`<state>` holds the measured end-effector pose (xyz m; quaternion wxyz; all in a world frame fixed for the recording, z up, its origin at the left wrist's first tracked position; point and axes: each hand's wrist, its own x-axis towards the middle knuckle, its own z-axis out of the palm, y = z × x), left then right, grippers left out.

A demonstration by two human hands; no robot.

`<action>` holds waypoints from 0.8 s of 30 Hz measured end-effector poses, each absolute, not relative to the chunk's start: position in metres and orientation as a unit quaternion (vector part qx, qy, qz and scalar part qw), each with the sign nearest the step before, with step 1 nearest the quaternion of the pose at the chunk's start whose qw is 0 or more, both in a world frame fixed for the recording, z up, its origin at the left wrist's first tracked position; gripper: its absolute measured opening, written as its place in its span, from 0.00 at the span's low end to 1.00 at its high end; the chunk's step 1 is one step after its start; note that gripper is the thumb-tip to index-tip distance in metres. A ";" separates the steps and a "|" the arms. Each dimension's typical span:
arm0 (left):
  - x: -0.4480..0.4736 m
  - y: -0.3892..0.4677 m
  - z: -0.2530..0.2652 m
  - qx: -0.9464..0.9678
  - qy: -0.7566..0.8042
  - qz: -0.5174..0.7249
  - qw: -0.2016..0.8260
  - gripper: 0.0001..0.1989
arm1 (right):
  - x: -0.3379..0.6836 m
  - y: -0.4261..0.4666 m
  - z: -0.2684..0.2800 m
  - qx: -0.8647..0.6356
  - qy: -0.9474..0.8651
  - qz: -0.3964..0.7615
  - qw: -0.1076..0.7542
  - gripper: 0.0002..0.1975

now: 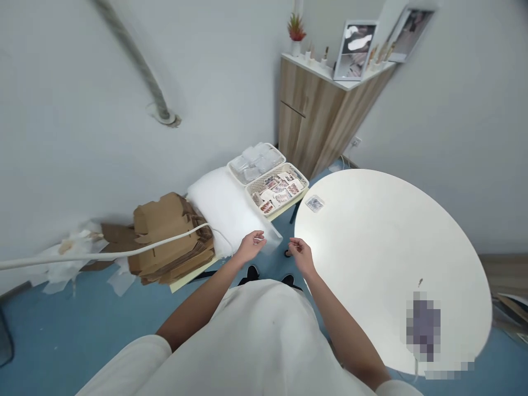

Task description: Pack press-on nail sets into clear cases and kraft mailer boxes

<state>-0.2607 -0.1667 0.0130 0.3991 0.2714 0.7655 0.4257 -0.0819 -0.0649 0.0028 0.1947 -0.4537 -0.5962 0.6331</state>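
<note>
Two hands at mid-frame, unloaded as far as can be seen. The left hand is poised over the white wrapping pile; contact cannot be told. The right hand stands by the left edge of the round tabletop. The fingers of each are loosely curled, part-way from the thumb, with nothing visible in them. A small flat packet lies on the tabletop, right of frame centre, near the front basket of printed cards. Such thin pieces probably suit a light pinch on opposite edges.
</note>
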 end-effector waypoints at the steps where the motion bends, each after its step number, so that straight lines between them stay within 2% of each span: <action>1: -0.270 -0.175 0.013 0.262 0.768 0.433 0.391 0.20 | -0.094 -0.067 0.002 -0.445 -0.612 0.629 0.179 0.18; 6: -0.320 -0.216 0.006 0.216 0.791 0.440 0.367 0.20 | -0.157 -0.081 -0.006 -0.381 -0.699 0.595 0.109 0.18; 11: -0.350 -0.239 -0.007 0.181 0.791 0.440 0.385 0.21 | -0.198 -0.097 -0.018 -0.366 -0.749 0.548 0.071 0.16; 15: -0.358 -0.240 -0.015 0.176 0.779 0.450 0.400 0.22 | -0.212 -0.098 -0.021 -0.371 -0.767 0.523 0.029 0.21; 21: -0.366 -0.216 -0.029 0.191 0.809 0.425 0.359 0.23 | -0.245 -0.083 -0.019 -0.366 -0.807 0.464 -0.020 0.30; 24: -0.372 -0.203 -0.033 0.191 0.779 0.460 0.381 0.24 | -0.267 -0.078 -0.026 -0.341 -0.822 0.455 -0.041 0.33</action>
